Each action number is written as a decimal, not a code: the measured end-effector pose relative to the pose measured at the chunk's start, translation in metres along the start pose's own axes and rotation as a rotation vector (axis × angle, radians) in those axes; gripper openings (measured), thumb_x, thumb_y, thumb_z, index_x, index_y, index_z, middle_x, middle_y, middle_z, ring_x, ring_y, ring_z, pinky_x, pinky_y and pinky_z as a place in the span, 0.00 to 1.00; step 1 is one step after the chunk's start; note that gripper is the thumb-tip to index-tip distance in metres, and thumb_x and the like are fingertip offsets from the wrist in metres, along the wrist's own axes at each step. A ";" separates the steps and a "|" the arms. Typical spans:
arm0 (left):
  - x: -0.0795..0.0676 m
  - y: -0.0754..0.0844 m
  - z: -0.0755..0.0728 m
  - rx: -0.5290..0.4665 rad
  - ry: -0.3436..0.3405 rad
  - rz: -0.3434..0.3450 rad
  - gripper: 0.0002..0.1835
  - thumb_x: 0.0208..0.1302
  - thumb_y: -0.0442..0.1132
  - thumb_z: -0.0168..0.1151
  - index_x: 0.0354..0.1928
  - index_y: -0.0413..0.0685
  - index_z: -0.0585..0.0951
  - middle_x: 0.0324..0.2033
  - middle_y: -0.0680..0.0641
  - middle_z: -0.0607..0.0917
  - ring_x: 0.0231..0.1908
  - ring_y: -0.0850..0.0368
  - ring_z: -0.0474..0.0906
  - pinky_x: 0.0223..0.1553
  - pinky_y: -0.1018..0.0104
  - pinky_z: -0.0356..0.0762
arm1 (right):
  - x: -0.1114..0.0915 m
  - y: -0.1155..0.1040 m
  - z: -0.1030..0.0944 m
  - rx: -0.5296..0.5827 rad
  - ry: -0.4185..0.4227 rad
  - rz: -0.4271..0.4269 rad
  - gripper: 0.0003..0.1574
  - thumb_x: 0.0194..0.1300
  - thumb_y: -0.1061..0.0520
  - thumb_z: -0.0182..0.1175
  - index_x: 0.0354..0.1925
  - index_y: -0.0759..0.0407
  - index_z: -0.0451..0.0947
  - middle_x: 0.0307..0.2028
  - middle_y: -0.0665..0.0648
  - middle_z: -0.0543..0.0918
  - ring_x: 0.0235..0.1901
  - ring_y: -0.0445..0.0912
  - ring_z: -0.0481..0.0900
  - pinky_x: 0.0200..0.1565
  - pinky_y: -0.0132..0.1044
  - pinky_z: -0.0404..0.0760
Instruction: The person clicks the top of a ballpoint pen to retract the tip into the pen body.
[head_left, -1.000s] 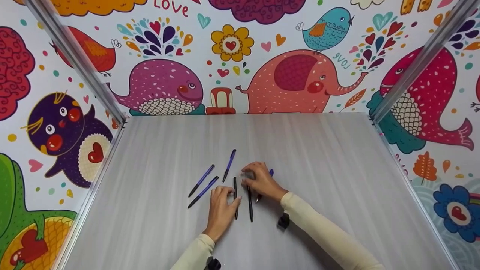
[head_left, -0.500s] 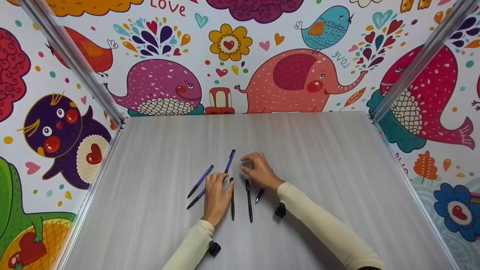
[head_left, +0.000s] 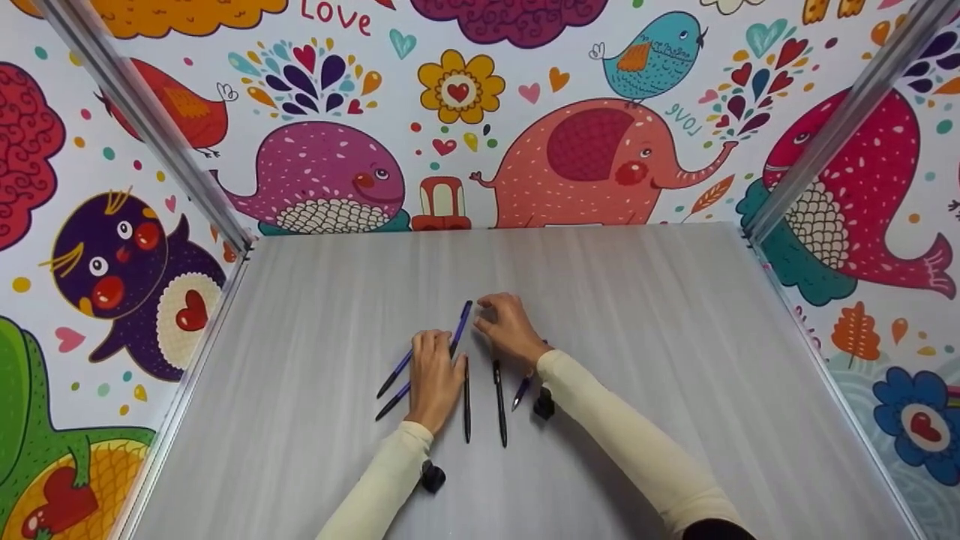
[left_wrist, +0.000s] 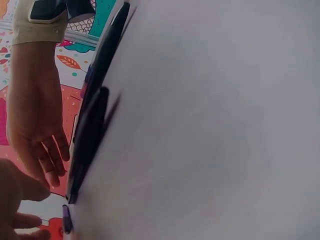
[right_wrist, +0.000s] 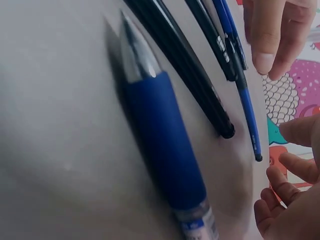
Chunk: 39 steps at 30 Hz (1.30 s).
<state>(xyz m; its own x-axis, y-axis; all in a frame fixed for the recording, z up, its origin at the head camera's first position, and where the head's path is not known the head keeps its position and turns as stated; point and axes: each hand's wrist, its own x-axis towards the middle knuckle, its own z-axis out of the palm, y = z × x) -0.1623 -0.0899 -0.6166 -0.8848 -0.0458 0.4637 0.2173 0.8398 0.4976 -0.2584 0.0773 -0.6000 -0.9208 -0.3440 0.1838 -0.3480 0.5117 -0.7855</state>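
Observation:
My left hand is over two blue pens with black grips at the left, partly covering them; its fingers are relaxed and hold nothing visible. Just beyond it lies a third blue pen. My right hand hovers near that pen's far end, fingers loosely bent with nothing between them. Two black pens lie roughly parallel between the hands. Under the right wrist is a pen with a blue grip and metal tip, partly hidden in the head view. The right wrist view also shows the right hand's spread fingers.
The pens lie on a grey, wood-grained table. Walls printed with cartoon animals rise behind it and at both sides. Metal posts stand at the back corners.
My right hand has left the far end of a black pen and moved forward. My left hand has moved forward and slightly left, over the blue pens. The pens stay about where they were.

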 end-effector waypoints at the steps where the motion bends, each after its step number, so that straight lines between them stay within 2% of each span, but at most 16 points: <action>1: 0.001 -0.001 0.001 0.014 0.004 0.014 0.21 0.65 0.34 0.80 0.56 0.32 0.85 0.53 0.37 0.83 0.61 0.38 0.74 0.64 0.44 0.75 | 0.001 0.001 0.001 0.001 0.008 0.002 0.23 0.76 0.63 0.68 0.64 0.72 0.81 0.60 0.70 0.84 0.65 0.64 0.76 0.70 0.60 0.75; 7: 0.002 -0.005 0.010 0.062 0.014 0.060 0.22 0.63 0.35 0.82 0.54 0.32 0.85 0.54 0.37 0.82 0.62 0.37 0.72 0.66 0.44 0.74 | 0.002 0.008 0.003 0.020 0.060 -0.010 0.25 0.73 0.64 0.69 0.64 0.74 0.80 0.61 0.71 0.83 0.65 0.65 0.76 0.70 0.61 0.74; 9: 0.001 -0.006 0.012 0.068 0.016 0.071 0.21 0.62 0.35 0.82 0.53 0.32 0.86 0.53 0.37 0.82 0.62 0.36 0.73 0.67 0.43 0.73 | 0.005 0.023 0.009 -0.004 0.080 -0.057 0.26 0.75 0.58 0.69 0.64 0.71 0.81 0.61 0.68 0.83 0.64 0.62 0.76 0.69 0.56 0.75; 14: 0.002 -0.007 0.016 0.082 0.018 0.084 0.19 0.60 0.35 0.82 0.48 0.32 0.86 0.53 0.35 0.82 0.61 0.33 0.73 0.68 0.41 0.70 | 0.008 0.025 0.014 -0.079 0.080 -0.077 0.28 0.75 0.55 0.71 0.65 0.70 0.81 0.61 0.68 0.83 0.64 0.63 0.75 0.68 0.57 0.74; 16: 0.003 -0.007 0.016 0.082 0.008 0.075 0.17 0.61 0.35 0.82 0.47 0.33 0.86 0.54 0.34 0.82 0.62 0.33 0.72 0.68 0.40 0.70 | 0.006 0.012 0.011 -0.098 0.058 -0.027 0.29 0.74 0.58 0.71 0.66 0.72 0.80 0.62 0.70 0.81 0.64 0.65 0.73 0.68 0.62 0.72; 23: 0.004 -0.007 0.017 0.074 -0.022 0.039 0.14 0.63 0.35 0.80 0.45 0.32 0.88 0.55 0.33 0.82 0.63 0.32 0.72 0.69 0.41 0.70 | 0.011 0.008 0.016 -0.188 0.020 0.048 0.33 0.74 0.52 0.74 0.70 0.66 0.80 0.65 0.67 0.79 0.66 0.61 0.70 0.68 0.59 0.69; 28: 0.005 -0.009 0.018 0.085 -0.017 0.056 0.12 0.65 0.35 0.79 0.43 0.32 0.88 0.55 0.33 0.83 0.64 0.32 0.72 0.69 0.41 0.70 | 0.015 0.006 0.016 -0.208 -0.004 0.070 0.31 0.73 0.52 0.75 0.67 0.65 0.82 0.63 0.66 0.78 0.66 0.61 0.70 0.68 0.59 0.68; 33: 0.010 -0.013 0.016 0.081 0.026 0.076 0.08 0.64 0.31 0.78 0.39 0.32 0.88 0.53 0.34 0.84 0.62 0.32 0.74 0.69 0.41 0.70 | 0.018 -0.002 0.014 -0.154 -0.038 0.081 0.27 0.74 0.53 0.73 0.64 0.67 0.84 0.62 0.67 0.80 0.65 0.61 0.71 0.68 0.59 0.68; 39: 0.017 -0.006 0.006 0.055 0.066 0.078 0.07 0.64 0.31 0.78 0.39 0.34 0.89 0.52 0.36 0.85 0.61 0.33 0.76 0.68 0.42 0.72 | 0.015 -0.014 0.003 0.023 -0.021 0.059 0.27 0.76 0.58 0.70 0.67 0.70 0.80 0.62 0.68 0.80 0.65 0.62 0.72 0.67 0.59 0.74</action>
<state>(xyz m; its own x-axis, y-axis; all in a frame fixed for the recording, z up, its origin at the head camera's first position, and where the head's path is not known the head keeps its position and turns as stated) -0.1813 -0.0926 -0.6164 -0.8367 -0.0135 0.5474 0.2595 0.8705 0.4182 -0.2669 0.0625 -0.5875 -0.9356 -0.3305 0.1241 -0.2886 0.5135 -0.8081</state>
